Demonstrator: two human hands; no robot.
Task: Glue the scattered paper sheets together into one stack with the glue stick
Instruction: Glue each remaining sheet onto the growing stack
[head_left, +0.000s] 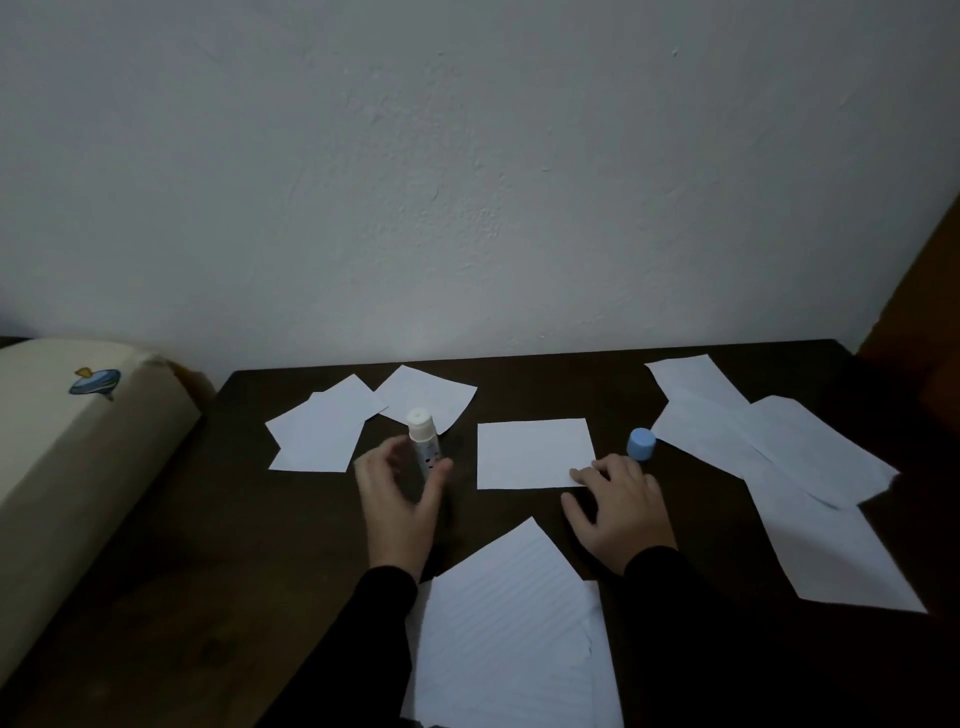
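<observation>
An uncapped glue stick (423, 439) stands upright on the dark table (249, 519). My left hand (400, 499) curves around its lower part, fingers to its left and thumb to its right, blurred, with a gap showing on the finger side. A small white sheet (532, 452) lies flat at the centre. My right hand (618, 509) rests beside it with fingertips on its lower right corner. The stick's blue cap (641, 443) stands just beyond that hand. A lined sheet pile (511, 634) lies near me between my sleeves.
Small sheets (324, 431) overlap at the back left, with another sheet (431, 395) behind the glue stick. Several larger sheets (789, 467) overlap on the right. A cream cushioned object (62, 457) borders the table's left side. A white wall stands behind.
</observation>
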